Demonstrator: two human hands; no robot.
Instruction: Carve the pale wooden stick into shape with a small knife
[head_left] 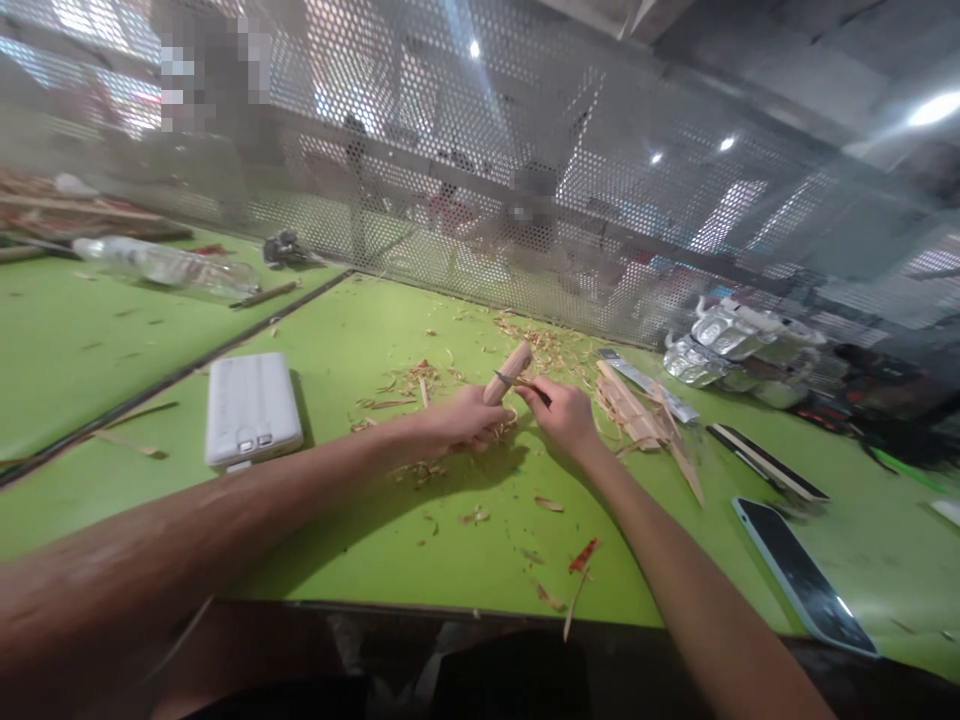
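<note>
My left hand (474, 415) is closed round a short, pale wooden stick (514, 366), thick and rounded, tilted with its far end up and to the right. My right hand (561, 408) grips a small carving knife (513, 380) by its handle, mostly hidden in the fingers. The blade lies across the stick, seemingly touching it. Curled wood shavings (420, 375) are scattered on the green table (465, 560) around both hands.
A white power bank (253, 408) lies left. Wood strips (634, 405), a ruler (652, 385) and a phone (802, 575) lie right. Bottles (750, 345) stand at the far right; another bottle (169, 265) lies far left. A perforated metal screen (480, 200) borders the back.
</note>
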